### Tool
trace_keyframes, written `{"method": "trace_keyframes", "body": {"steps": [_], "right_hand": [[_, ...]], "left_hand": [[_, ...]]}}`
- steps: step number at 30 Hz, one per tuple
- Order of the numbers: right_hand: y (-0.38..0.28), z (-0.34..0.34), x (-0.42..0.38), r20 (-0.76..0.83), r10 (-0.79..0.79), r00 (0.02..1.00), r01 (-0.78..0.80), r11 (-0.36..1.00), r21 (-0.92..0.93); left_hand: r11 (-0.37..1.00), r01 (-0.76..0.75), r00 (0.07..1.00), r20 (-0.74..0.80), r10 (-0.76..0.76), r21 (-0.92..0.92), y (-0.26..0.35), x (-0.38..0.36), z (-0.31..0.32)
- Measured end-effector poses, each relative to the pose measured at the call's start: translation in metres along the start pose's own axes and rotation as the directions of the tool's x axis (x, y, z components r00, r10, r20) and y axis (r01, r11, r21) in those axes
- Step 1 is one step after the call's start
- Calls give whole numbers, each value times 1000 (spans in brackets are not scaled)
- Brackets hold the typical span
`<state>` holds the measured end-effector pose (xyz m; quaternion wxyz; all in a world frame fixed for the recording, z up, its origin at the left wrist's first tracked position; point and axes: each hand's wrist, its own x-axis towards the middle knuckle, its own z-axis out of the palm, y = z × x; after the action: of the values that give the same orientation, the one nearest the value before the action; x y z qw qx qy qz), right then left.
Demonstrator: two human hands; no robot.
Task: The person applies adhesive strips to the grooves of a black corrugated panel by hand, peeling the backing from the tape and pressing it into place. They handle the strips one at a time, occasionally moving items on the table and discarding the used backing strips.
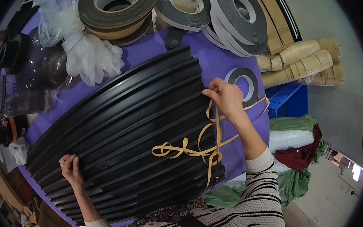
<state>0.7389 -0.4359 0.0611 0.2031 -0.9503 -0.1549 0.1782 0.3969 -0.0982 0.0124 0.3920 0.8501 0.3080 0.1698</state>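
Note:
Several long black ribbed strips [148,106] lie side by side across the purple tabletop. My right hand [226,99] is closed in a pinch at the right end of one strip. A thin yellow strip [183,150] runs up to this hand and trails in loops over the black strips. Further down on the left, my left hand [71,171] has its thumb and forefinger pinched at a black strip. Its other fingers are curled in. Just right of my right hand lies a small roll of black tape [252,83].
Large rolls of black foam tape [183,7] stand along the back, with a brown roll [115,1] beside them. A bundled clear plastic bag [92,59] and a big clear jar [25,97] sit at left. A blue crate [291,101] and wrapped brown rolls [305,63] are at right.

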Motion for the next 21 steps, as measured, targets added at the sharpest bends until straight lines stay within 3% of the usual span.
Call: {"method": "trace_keyframes", "body": {"steps": [5, 11, 13, 15, 16, 18, 19, 21], "right_hand": [[14, -2, 4, 73, -112, 991, 102, 986, 129], [22, -6, 12, 151, -226, 962, 203, 966, 158], [22, -9, 17, 172, -232, 957, 203, 964, 169], [23, -9, 18, 204, -224, 953, 188, 965, 181], [23, -8, 18, 206, -210, 956, 176, 969, 173], [23, -8, 16, 220, -204, 954, 171, 972, 161], [22, -8, 15, 214, -195, 957, 163, 974, 157], [21, -7, 14, 207, -198, 958, 169, 974, 153]], "left_hand": [[1000, -16, 1000, 20, 16, 19, 3, 2, -1], [1000, 6, 999, 44, -5, -17, 5, 4, -3], [998, -12, 998, 63, 8, 56, 15, 11, -5], [945, -1, 998, 57, -19, 326, 32, 15, 0], [952, -109, 994, 24, 107, 286, 70, 26, 23], [928, -262, 965, 101, 244, 264, 145, 46, 81], [958, -253, 958, 172, 229, 136, 173, 50, 112], [900, -435, 875, 221, 431, -33, 204, 60, 177]]}}
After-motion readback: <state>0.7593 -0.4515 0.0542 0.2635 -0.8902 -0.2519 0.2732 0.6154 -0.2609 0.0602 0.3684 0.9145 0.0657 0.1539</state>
